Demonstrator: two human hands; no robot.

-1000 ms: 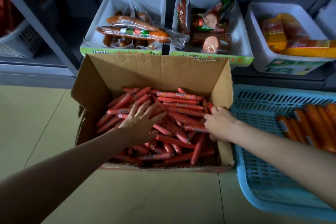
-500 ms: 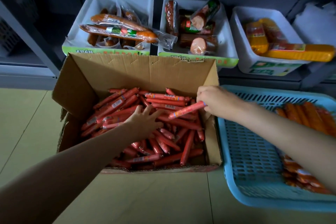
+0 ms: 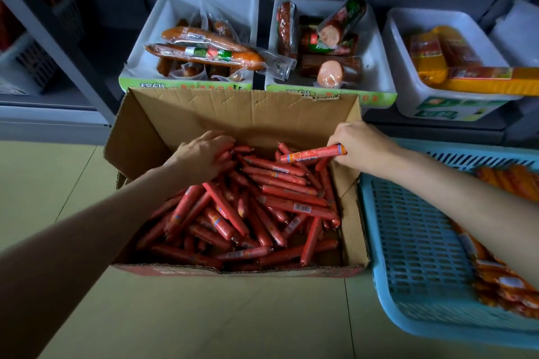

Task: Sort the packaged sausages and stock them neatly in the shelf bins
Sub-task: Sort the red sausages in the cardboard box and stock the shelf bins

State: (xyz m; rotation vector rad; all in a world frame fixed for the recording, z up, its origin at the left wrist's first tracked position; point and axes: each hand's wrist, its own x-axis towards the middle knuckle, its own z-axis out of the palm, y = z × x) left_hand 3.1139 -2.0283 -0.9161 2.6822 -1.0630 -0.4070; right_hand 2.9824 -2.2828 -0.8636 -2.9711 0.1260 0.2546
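A person's right hand (image 3: 360, 146) is pinching one red sausage stick (image 3: 313, 153) by its end, fingers curled round it, at the far right corner of a cardboard box (image 3: 233, 114), while the left hand (image 3: 204, 154) is reaching into the far left of the loose pile of sausage sticks (image 3: 256, 213), fingers bent down among them; whether it is gripping any cannot be told. The hands are working well apart.

The held stick is lying nearly level, its long axis running left to right, the free end pointing toward the left hand and dipping slightly over the pile.

Held only at one end, the stick is likely to droop or slip from the fingers and drop back among the others. The box wall just beside the right hand could also catch it on the way out.

Beyond the hands, three white shelf bins (image 3: 388, 46) are holding larger packaged sausages. To the right of the right arm, a blue plastic basket (image 3: 408, 227) is carrying orange-wrapped sticks along its far side.
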